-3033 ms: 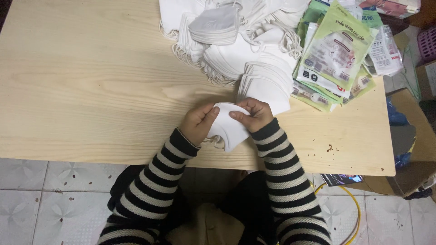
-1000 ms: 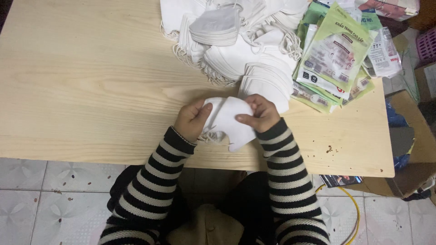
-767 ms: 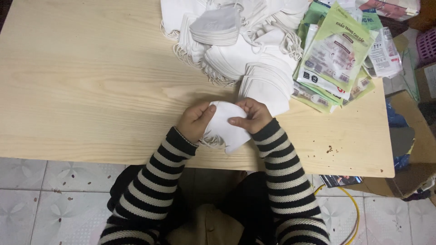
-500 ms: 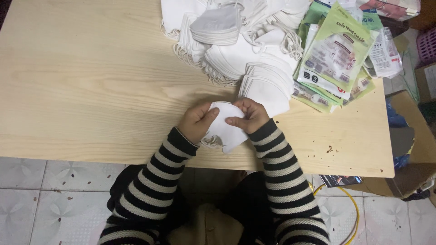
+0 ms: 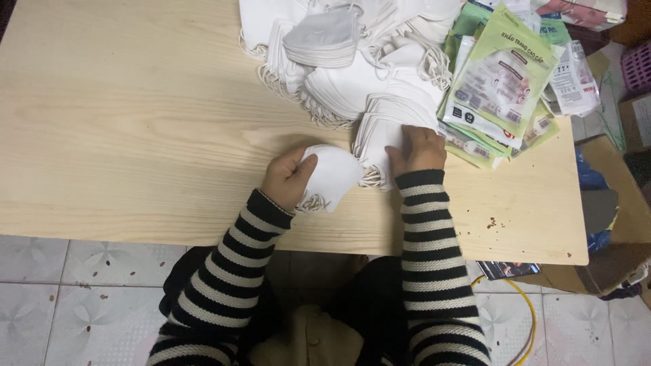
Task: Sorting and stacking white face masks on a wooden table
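Observation:
My left hand (image 5: 288, 177) grips a small stack of folded white face masks (image 5: 333, 176) near the front edge of the wooden table (image 5: 129, 129). My right hand (image 5: 417, 149) rests with its fingers on a fanned stack of white masks (image 5: 380, 129) just to the right; whether it grips one I cannot tell. Behind both lies a large heap of white masks (image 5: 359, 54) with loose ear loops. A grey mask stack (image 5: 322, 42) lies on top of the heap.
A pile of green and clear plastic mask packets (image 5: 502, 81) lies at the table's right rear. Cardboard boxes (image 5: 624, 190) and a purple basket (image 5: 639, 64) stand past the right edge. A yellow cable (image 5: 522, 305) runs over the tiled floor.
My right hand has let go of the masks held by both hands and moved right and back onto the fanned stack. The left hand keeps its masks.

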